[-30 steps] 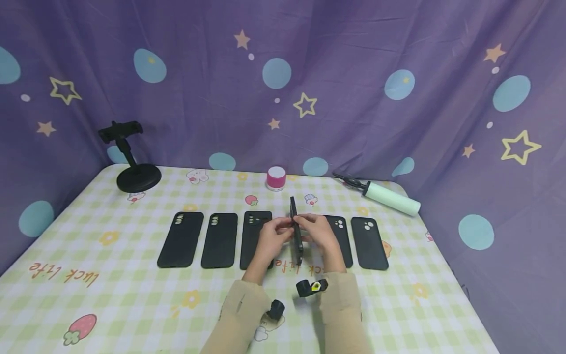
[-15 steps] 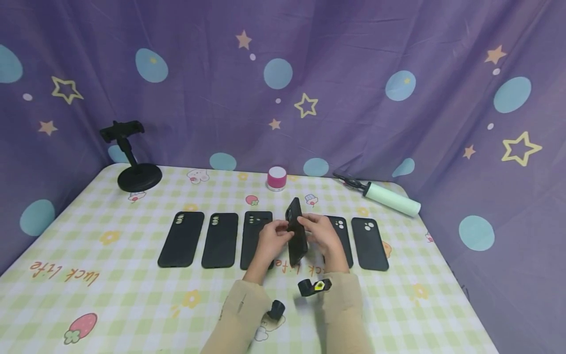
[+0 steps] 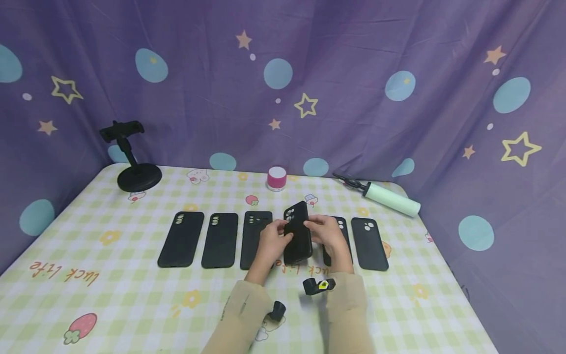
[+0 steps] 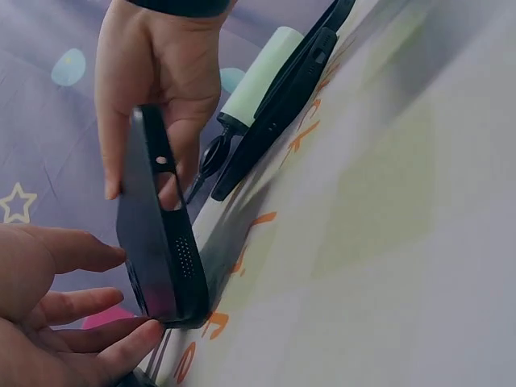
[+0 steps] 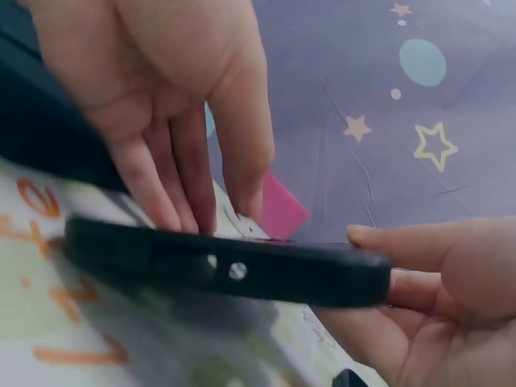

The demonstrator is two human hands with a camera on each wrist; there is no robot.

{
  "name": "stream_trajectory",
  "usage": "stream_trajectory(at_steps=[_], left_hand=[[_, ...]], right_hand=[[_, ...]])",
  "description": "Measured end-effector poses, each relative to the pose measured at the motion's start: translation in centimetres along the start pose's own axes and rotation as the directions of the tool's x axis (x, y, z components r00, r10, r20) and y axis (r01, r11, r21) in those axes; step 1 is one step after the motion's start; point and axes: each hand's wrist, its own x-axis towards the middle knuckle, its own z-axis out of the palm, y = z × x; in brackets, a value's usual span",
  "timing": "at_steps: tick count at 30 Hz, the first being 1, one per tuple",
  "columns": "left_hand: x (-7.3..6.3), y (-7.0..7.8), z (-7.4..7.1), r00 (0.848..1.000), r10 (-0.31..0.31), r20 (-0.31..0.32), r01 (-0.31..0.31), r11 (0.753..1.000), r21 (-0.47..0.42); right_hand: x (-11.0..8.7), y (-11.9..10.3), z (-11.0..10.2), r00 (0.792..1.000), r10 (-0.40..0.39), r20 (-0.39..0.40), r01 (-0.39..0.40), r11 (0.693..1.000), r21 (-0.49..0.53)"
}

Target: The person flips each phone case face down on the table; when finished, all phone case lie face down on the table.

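A black phone case with camera cutouts is held up between both hands above the checked cloth. My left hand pinches its left edge with thumb and fingers. On the opposite edge, my right hand grips with the thumb in front and fingers behind. In the left wrist view, the case stands tilted, and skin shows through a cutout in its end wall. The right wrist view has the case edge-on, with the left hand above it and the right hand at its right end.
Three black phone cases lie in a row on the left, the nearest case partly under the left hand. To the right lie a half-covered case and another case. Behind are a phone stand, pink jar and mint-green pump.
The held phone case has turned from edge-on to showing its back with the camera cutouts. My right hand has shifted slightly right, while the left has barely moved.
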Motion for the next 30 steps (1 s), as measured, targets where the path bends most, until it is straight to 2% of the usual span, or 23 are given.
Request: stream_trajectory(at_steps=[4, 7, 9, 13, 19, 23, 30], left_hand=[[0.0, 0.1, 0.0, 1.000, -0.010, -0.008, 0.010, 1.000, 0.016], [0.0, 0.2, 0.0, 1.000, -0.019, -0.013, 0.019, 0.999, 0.032], [0.0, 0.2, 0.0, 1.000, -0.017, -0.018, 0.018, 0.999, 0.049], [0.0, 0.1, 0.2, 1.000, 0.002, -0.031, 0.001, 0.996, 0.086], [-0.1, 0.2, 0.2, 0.999, 0.001, -0.039, 0.002, 0.995, 0.098], [-0.2, 0.2, 0.2, 0.999, -0.002, -0.042, 0.006, 0.995, 0.101], [-0.3, 0.3, 0.1, 0.998, 0.029, -0.061, -0.021, 0.992, 0.126]], right_hand=[[-0.1, 0.2, -0.2, 0.998, -0.049, -0.034, 0.043, 0.987, -0.153], [-0.1, 0.2, -0.1, 0.994, -0.082, -0.074, 0.058, 0.958, -0.281], [-0.2, 0.1, 0.1, 0.989, -0.104, -0.102, 0.061, 0.929, -0.365], [-0.5, -0.1, 0.5, 0.976, -0.160, -0.145, 0.061, 0.849, -0.525], [-0.5, 0.0, 1.3, 0.957, -0.223, -0.183, 0.052, 0.758, -0.650], [-0.5, 0.0, 1.7, 0.953, -0.229, -0.196, 0.040, 0.742, -0.669], [-0.5, -0.2, 1.9, 0.958, -0.208, -0.197, 0.027, 0.749, -0.662]])
